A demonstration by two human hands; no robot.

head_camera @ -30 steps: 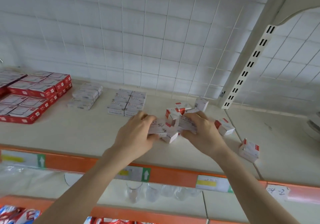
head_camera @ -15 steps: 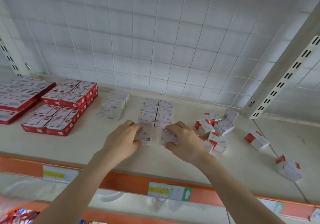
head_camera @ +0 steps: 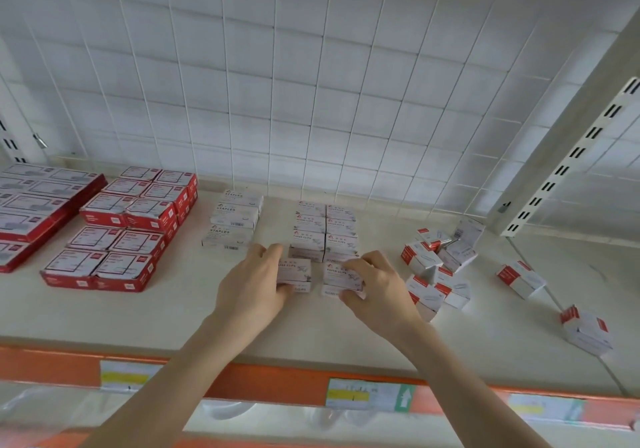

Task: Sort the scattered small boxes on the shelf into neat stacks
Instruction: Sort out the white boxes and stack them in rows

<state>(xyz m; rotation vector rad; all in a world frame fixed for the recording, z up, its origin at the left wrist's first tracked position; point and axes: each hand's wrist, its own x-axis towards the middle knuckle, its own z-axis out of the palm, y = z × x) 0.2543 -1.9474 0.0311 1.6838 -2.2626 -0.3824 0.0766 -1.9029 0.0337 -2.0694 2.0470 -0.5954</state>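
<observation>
My left hand (head_camera: 254, 283) grips a small stack of white paper clip boxes (head_camera: 295, 272) on the cream shelf (head_camera: 173, 312). My right hand (head_camera: 375, 283) grips a second small stack (head_camera: 341, 276) right beside it. Both stacks sit just in front of two neat rows of the same paper clip boxes (head_camera: 325, 231). To the right lies a scattered heap of small red-and-white boxes (head_camera: 438, 267). Two more loose boxes, one (head_camera: 519, 278) and another (head_camera: 587, 330), lie farther right.
A stack of white staples boxes (head_camera: 233, 221) stands left of the rows. Red boxes (head_camera: 128, 233) fill the shelf's left side. A white wire grid (head_camera: 311, 84) backs the shelf, a slotted upright (head_camera: 568, 160) stands at the right, and an orange front rail (head_camera: 242, 383) carries price labels.
Both hands carried boxes leftward from the scattered heap and now hold them down in front of the paper clip rows. The view has turned left.
</observation>
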